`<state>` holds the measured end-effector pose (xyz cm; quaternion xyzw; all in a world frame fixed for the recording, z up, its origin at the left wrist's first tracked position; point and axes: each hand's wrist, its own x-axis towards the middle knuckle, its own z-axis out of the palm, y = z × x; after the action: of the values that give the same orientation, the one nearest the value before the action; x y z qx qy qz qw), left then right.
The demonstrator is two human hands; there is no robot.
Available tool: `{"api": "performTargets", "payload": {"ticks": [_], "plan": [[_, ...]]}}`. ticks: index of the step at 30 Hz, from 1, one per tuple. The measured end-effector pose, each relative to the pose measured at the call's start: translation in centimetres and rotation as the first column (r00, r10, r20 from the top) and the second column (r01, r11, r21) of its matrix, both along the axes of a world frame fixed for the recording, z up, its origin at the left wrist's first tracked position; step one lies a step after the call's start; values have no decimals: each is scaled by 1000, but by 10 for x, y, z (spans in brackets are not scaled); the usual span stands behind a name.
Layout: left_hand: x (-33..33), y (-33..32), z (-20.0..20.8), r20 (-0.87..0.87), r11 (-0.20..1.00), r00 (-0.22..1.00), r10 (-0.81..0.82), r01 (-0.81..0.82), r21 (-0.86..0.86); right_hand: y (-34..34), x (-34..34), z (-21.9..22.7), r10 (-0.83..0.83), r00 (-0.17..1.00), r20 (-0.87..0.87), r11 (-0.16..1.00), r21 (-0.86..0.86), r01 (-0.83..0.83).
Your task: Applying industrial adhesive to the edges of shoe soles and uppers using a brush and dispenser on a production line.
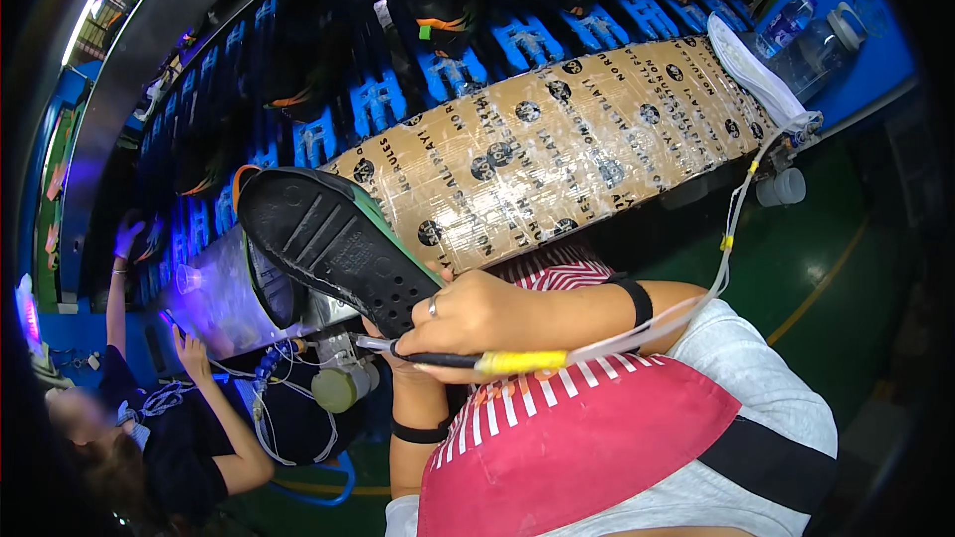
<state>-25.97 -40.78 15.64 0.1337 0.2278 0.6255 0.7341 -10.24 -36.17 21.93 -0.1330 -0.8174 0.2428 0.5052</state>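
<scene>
My right hand (466, 310), with a ring on one finger, is closed round a slim pen-like applicator (438, 360). The applicator has a pale tip, a black grip, yellow tape and a clear tube trailing to the right. A black shoe sole (328, 239) is tilted up in front of me, its ridged, holed face showing and its edge green and orange. My left hand (403, 363) grips the sole's near end from below, mostly hidden behind my right hand. Beside the held sole, a second dark sole (274, 283) rests on the bench's left part.
Brown printed cardboard (557, 149) covers the bench. Behind it runs a dark conveyor with blue holders (453, 70) carrying dark pieces. A white cloth (751, 70) and bottles (836, 35) are at the far right. A co-worker (149, 438) reaches in at the left.
</scene>
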Motion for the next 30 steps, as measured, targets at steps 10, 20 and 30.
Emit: {"api": "performTargets", "payload": {"ticks": [10,20,30], "plan": [[-11,11,1,79,978,993,-82,65,198,-8,-9,3,94,977,-192,995,-16,-99],[-9,-14,-16,-130,993,986,-105,111,38,-7,-8,14,-123,992,9,991,-54,123],[-14,3,11,-9,983,1000,-15,16,184,-15,-6,7,-58,998,-2,994,-97,57]]}}
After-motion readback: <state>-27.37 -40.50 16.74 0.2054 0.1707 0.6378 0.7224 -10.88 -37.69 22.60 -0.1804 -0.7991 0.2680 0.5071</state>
